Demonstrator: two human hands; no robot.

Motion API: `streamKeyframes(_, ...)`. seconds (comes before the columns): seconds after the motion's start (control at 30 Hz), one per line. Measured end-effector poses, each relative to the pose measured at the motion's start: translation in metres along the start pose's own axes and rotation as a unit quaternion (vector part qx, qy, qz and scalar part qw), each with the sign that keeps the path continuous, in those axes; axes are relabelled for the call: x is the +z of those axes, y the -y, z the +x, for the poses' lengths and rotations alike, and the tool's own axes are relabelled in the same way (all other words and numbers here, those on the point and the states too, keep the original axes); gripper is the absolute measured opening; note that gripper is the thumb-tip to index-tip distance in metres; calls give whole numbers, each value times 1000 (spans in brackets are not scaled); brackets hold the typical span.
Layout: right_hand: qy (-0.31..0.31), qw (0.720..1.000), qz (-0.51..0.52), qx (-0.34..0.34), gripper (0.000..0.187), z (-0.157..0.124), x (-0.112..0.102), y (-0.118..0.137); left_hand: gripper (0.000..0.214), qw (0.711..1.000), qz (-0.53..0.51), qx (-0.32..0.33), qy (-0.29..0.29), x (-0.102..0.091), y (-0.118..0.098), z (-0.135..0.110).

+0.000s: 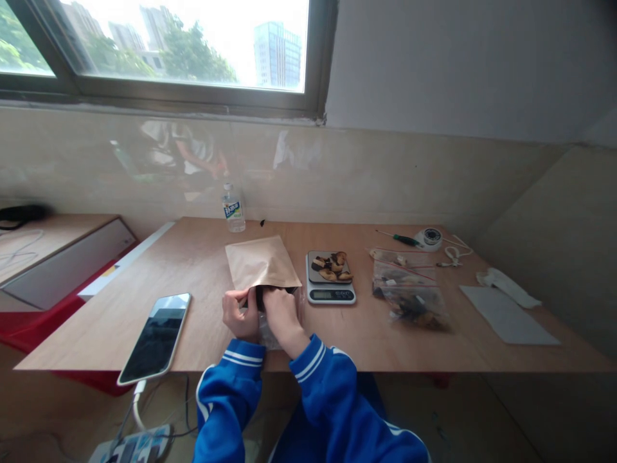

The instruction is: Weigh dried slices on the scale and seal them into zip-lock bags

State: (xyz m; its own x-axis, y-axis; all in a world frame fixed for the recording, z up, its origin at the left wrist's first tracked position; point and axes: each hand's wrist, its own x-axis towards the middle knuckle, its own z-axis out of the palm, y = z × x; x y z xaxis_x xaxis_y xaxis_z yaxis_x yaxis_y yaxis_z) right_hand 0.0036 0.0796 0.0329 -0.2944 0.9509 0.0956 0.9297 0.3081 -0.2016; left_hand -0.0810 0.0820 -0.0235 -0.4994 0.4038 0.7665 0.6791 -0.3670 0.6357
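A brown paper pouch [261,262] lies flat on the wooden table [202,257], its open mouth facing me. My left hand [240,313] pinches the near edge of the pouch's mouth, fingers closed on it. My right hand [283,308] reaches into the mouth, its fingertips hidden inside. A small clear plastic bag [267,335] lies under my hands. To the right stands a kitchen scale [330,278] with several dried pieces [332,265] on its platform.
A phone [156,337] lies at the left near the table's front edge, with a cable hanging down. A water bottle [234,208] stands at the back. Clear zip bags of dried goods [409,289], a screwdriver [400,238], a tape roll [430,237] and grey sheet [508,315] lie right.
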Motion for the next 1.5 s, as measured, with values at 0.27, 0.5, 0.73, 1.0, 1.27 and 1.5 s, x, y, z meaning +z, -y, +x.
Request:
streamKeyframes(0.27,-233,948,171,-133,25,-38,1,-36,15,1000,13,9,3,1,0,1)
streamKeyframes(0.5,-366,919,147,-19,28,-45,-1,-108,17,1000,14,5,-3,0,-4,4)
streamKeyframes(0.73,-256,965,-58,5,29,-7,10,-124,15,1000,12,26,-6,0,-3,4)
streamKeyframes(1.0,-306,952,-3,24,33,-25,15,-112,17,1000,11,-17,16,1,0,2)
streamKeyframes(1.27,-263,955,128,-41,29,-88,34,-84,19,987,51,-111,104,13,22,4)
streamKeyframes(1.5,-182,965,178,-65,27,-108,35,-77,23,993,57,-47,95,8,11,4)
